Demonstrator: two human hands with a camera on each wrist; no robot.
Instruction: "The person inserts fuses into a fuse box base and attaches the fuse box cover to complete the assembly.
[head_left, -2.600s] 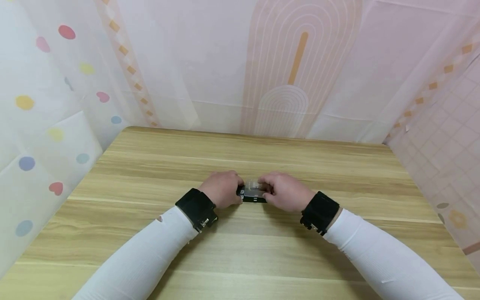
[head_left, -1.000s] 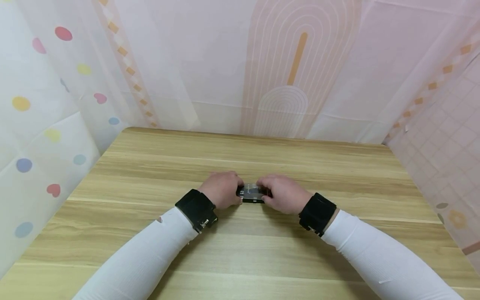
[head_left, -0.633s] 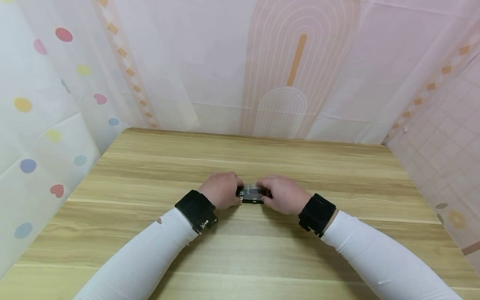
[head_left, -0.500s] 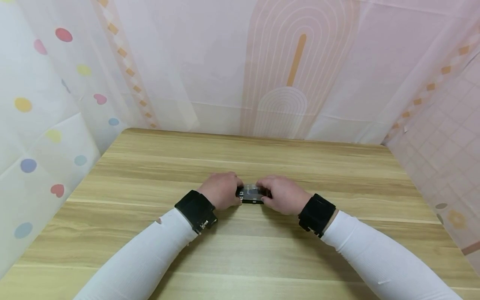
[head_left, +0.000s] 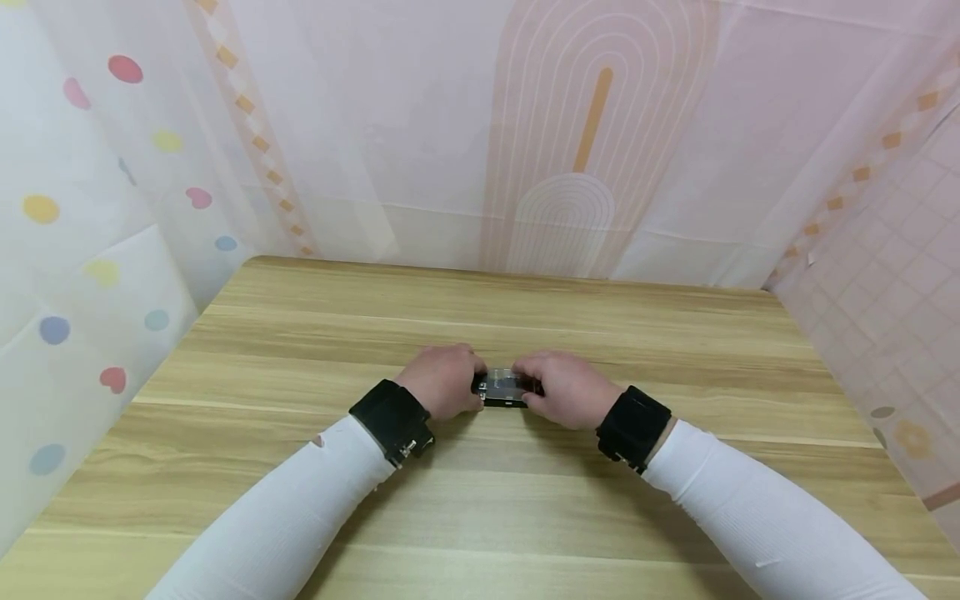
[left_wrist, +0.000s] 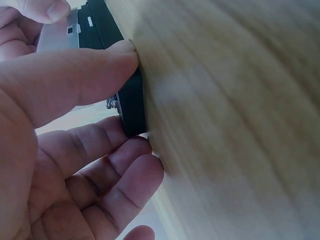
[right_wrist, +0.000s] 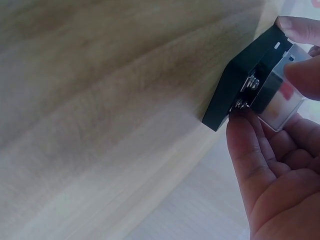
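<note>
Each grip pinches one end of the small black case (head_left: 504,389) with its clear cover, the left hand (head_left: 444,379) and right hand (head_left: 567,388) steadying it mid-tabletop (head_left: 525,517); next likely calls for pressing the cover squarely.

The small box (head_left: 504,389) was black with a clear lid; the table (head_left: 525,500) showed light wood grain; sleeves (head_left: 285,517) were white, wrist straps (head_left: 392,419) black.
</note>
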